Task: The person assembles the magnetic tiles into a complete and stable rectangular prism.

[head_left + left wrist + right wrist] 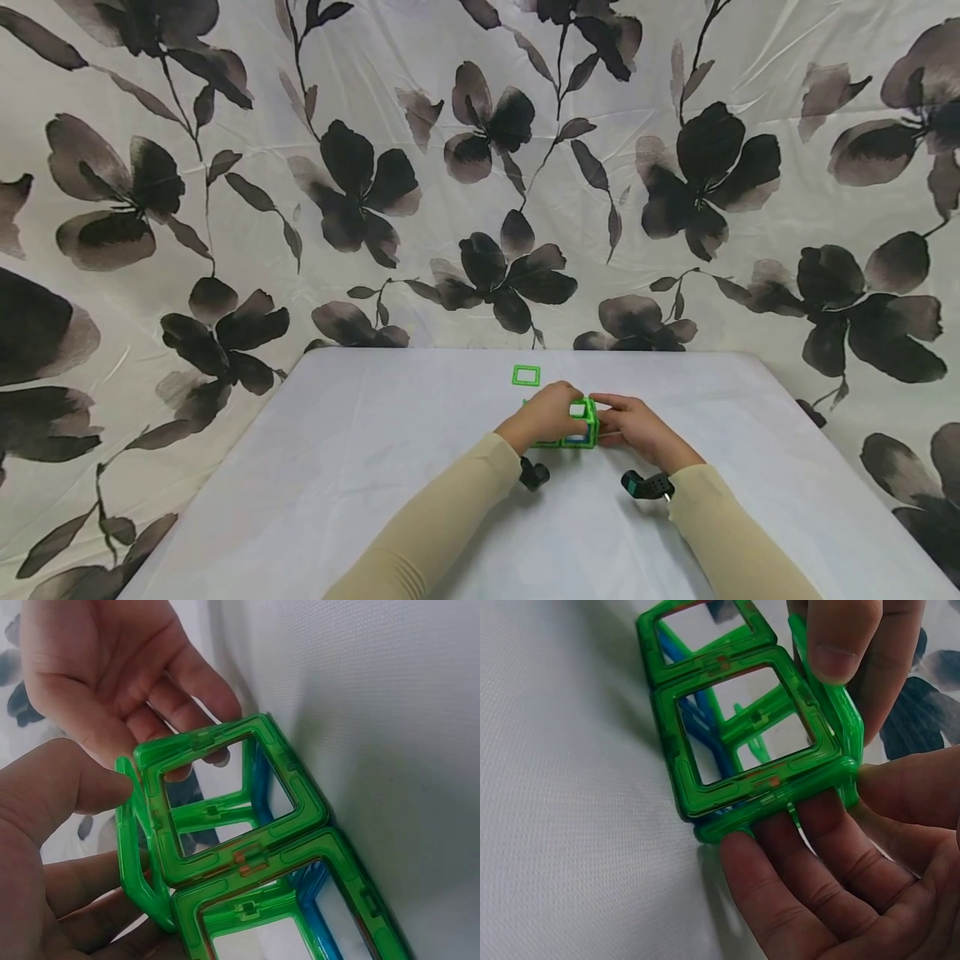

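Green and blue square-framed magnetic tiles with clear windows form a boxy structure (579, 439) on the table. My left hand (551, 412) reaches over it from the left. In the left wrist view, its thumb and fingers pinch a green magnetic tile (136, 851), which stands tilted along the upper edge. At the right end, my right hand (637, 427) holds the green end tile (776, 801); its fingertips lie against the frame and the thumb touches the upper corner. Blue tiles (705, 724) show through the windows on the far side. My left hand hides part of the structure in the head view.
One loose green square tile (527, 376) lies flat behind the structure, near the back edge of the white-covered table (360, 467). A white cloth with dark flowers (495, 125) hangs behind the table. Dark wrist devices (647, 486) are worn at both cuffs.
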Action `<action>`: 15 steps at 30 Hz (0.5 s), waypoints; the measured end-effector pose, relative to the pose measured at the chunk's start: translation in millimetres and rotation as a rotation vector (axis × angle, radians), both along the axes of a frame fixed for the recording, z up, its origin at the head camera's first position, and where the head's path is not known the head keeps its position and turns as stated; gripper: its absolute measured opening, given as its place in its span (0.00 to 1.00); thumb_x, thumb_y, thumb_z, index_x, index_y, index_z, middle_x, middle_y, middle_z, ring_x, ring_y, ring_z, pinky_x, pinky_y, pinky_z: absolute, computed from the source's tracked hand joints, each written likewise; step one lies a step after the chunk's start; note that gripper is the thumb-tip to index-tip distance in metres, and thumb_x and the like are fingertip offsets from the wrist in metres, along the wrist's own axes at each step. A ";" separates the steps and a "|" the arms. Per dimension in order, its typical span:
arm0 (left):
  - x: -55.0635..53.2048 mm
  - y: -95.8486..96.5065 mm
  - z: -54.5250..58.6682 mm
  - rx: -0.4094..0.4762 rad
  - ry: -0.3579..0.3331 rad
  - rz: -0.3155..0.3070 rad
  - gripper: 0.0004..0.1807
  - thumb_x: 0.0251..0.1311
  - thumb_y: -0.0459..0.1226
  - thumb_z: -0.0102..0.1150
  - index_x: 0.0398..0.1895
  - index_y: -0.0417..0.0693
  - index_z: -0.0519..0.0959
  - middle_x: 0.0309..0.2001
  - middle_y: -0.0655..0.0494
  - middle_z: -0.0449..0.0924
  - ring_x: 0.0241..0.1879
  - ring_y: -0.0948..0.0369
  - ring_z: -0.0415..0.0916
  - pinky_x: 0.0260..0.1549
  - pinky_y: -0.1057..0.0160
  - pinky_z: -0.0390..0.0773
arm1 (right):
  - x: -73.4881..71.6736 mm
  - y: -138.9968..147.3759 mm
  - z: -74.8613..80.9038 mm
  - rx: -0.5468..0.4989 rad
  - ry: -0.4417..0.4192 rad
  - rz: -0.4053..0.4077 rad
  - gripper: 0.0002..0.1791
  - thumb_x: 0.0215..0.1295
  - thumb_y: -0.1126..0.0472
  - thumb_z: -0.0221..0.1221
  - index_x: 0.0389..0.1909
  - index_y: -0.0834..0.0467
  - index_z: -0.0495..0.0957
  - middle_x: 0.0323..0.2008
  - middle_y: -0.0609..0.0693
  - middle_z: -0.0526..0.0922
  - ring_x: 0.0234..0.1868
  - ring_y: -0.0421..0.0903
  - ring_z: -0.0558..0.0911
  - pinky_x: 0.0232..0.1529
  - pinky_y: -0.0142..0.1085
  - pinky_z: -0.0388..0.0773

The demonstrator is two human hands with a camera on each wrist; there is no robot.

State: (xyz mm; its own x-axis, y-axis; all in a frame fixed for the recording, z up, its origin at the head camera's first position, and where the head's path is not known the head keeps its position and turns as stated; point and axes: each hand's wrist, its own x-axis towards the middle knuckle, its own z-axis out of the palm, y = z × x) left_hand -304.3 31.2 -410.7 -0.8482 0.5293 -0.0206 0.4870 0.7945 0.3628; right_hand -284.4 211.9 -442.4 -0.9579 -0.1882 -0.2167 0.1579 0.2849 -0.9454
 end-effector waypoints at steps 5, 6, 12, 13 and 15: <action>1.2 0.5 0.3 -0.003 0.001 0.000 0.29 0.58 0.48 0.62 0.63 0.49 0.74 0.61 0.54 0.75 0.60 0.60 0.72 0.60 0.60 0.73 | 0.3 0.5 -0.5 -0.005 -0.003 0.000 0.26 0.76 0.61 0.45 0.72 0.59 0.59 0.52 0.61 0.80 0.46 0.46 0.83 0.49 0.45 0.82; 1.1 0.7 0.2 -0.001 0.000 0.001 0.29 0.58 0.47 0.62 0.63 0.49 0.74 0.62 0.54 0.75 0.60 0.60 0.72 0.60 0.60 0.73 | 0.4 0.6 -0.5 -0.005 -0.002 0.002 0.26 0.76 0.61 0.44 0.72 0.59 0.59 0.53 0.61 0.80 0.46 0.46 0.83 0.49 0.45 0.82; 0.1 2.2 -1.4 0.009 -0.005 -0.003 0.30 0.58 0.47 0.62 0.64 0.48 0.73 0.62 0.54 0.74 0.60 0.60 0.72 0.60 0.61 0.73 | 0.1 0.9 -0.5 -0.004 0.001 0.004 0.26 0.76 0.61 0.44 0.73 0.59 0.59 0.53 0.61 0.80 0.47 0.47 0.83 0.49 0.46 0.81; -0.4 2.5 -2.0 0.011 -0.006 -0.004 0.30 0.58 0.47 0.62 0.64 0.48 0.73 0.62 0.54 0.74 0.60 0.60 0.72 0.60 0.61 0.73 | 0.1 1.0 -0.5 -0.003 0.001 0.005 0.26 0.76 0.61 0.44 0.73 0.59 0.58 0.53 0.61 0.80 0.47 0.47 0.83 0.50 0.46 0.81; -1.4 3.0 -3.3 0.015 -0.006 -0.004 0.30 0.58 0.48 0.61 0.64 0.48 0.73 0.62 0.54 0.73 0.60 0.60 0.72 0.60 0.60 0.73 | 0.1 1.1 -0.7 -0.003 0.000 0.005 0.26 0.76 0.61 0.44 0.73 0.59 0.58 0.52 0.61 0.80 0.46 0.46 0.83 0.50 0.46 0.81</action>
